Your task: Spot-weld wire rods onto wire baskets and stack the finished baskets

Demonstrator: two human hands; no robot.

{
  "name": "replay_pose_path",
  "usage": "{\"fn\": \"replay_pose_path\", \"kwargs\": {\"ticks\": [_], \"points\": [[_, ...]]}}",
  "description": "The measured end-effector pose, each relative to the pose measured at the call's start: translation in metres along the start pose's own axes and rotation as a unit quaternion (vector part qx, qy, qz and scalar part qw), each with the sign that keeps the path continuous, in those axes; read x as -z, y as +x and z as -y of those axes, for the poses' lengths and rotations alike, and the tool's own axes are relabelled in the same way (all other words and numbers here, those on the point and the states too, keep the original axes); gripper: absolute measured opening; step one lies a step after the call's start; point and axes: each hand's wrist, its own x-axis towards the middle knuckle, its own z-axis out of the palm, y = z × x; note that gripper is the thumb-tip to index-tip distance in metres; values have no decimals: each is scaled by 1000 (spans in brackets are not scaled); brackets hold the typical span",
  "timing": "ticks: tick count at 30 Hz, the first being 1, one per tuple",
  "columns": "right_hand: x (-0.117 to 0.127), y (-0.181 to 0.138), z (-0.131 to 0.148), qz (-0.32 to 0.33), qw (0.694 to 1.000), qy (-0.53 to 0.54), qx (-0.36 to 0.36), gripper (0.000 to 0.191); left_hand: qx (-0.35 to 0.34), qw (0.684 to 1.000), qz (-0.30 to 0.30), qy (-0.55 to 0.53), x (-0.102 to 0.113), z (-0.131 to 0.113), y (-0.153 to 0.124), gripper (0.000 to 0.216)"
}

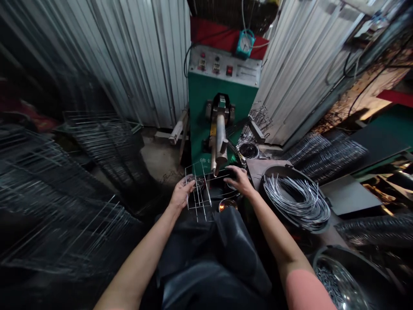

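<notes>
My left hand grips the left edge of a small wire grid frame, fingers curled round its wires. My right hand rests on the frame's right side, fingers bent over the wire. The frame sits just below the metal electrode arm of a green spot-welding machine. A small orange glow shows under the frame. My dark apron covers my lap beneath both arms.
A round pan of loose cut wires lies to the right, another basin of wire pieces at the lower right. Stacks of finished wire racks fill the left. Corrugated metal walls stand behind the machine.
</notes>
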Motion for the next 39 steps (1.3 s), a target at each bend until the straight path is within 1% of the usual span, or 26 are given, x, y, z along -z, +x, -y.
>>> {"fn": "replay_pose_path", "kwargs": {"ticks": [2, 3, 5, 6, 7, 9, 10, 12, 15, 17, 18, 20, 21, 22, 23, 25, 26, 27, 28, 29, 30, 33, 35, 37, 39], "points": [[4, 0, -9, 28, 999, -19, -31, 54, -9, 1000, -1, -1, 9, -1, -4, 48], [4, -2, -15, 50, 997, -29, -53, 56, -11, 1000, -2, 1, 14, 0, -6, 48], [0, -8, -29, 94, 991, -24, -96, 49, -7, 1000, 0, 5, 25, 0, -10, 50], [-2, -14, -34, 103, 988, -4, -111, 43, -3, 1000, 1, 3, 31, 0, -13, 50], [-4, -20, -38, 100, 988, 23, -115, 37, 1, 1000, 2, -1, 38, 0, -17, 50], [-3, -35, -39, 69, 990, 82, -89, 30, 7, 1000, 7, -16, 51, -3, -26, 48], [1, -42, -35, 51, 991, 102, -65, 28, 11, 1000, 10, -24, 58, -6, -32, 47], [20, -53, -18, 19, 994, 110, -9, 29, 15, 999, 19, -38, 70, -15, -43, 46], [60, -56, 23, -17, 992, 89, 84, 33, 10, 999, 39, -37, 85, -35, -54, 49], [82, -50, 54, -47, 986, 83, 139, 33, -3, 999, 46, 19, 90, -52, -55, 55], [89, -44, 68, -64, 982, 80, 158, 33, -21, 997, 33, 68, 90, -63, -55, 58], [95, -32, 95, -82, 977, 68, 185, 34, -92, 979, -12, 180, 81, -87, -57, 66], [94, -26, 107, -75, 976, 59, 194, 34, -141, 962, -28, 231, 72, -99, -61, 67], [92, -19, 118, -56, 977, 48, 201, 33, -190, 942, -28, 275, 60, -112, -67, 67], [89, -14, 128, -28, 978, 33, 204, 32, -232, 921, -4, 313, 45, -123, -75, 64], [86, -4, 146, 29, 979, -1, 200, 28, -274, 878, 97, 381, 10, -140, -94, 55], [87, 0, 153, 48, 980, -15, 195, 25, -268, 862, 154, 402, -8, -146, -103, 49], [90, 2, 158, 57, 980, -23, 188, 24, -254, 854, 199, 409, -24, -150, -110, 41], [95, 4, 162, 60, 981, -23, 182, 23, -240, 854, 226, 403, -38, -153, -115, 33], [102, 4, 162, 56, 983, -14, 174, 23, -225, 862, 239, 388, -49, -156, -118, 27], [110, 3, 161, 46, 985, 2, 165, 24, -210, 875, 238, 366, -57, -158, -118, 24], [129, -8, 147, -9, 991, 66, 119, 29, -156, 921, 215, 286, -65, -165, -109, 26], [131, -18, 134, -49, 991, 89, 82, 32, -105, 937, 221, 250, -65, -166, -100, 29], [123, -26, 119, -66, 993, 88, 49, 33, -45, 940, 238, 241, -64, -162, -92, 31], [108, -31, 104, -57, 995, 75, 16, 31, 16, 939, 243, 245, -62, -151, -84, 31]]}}
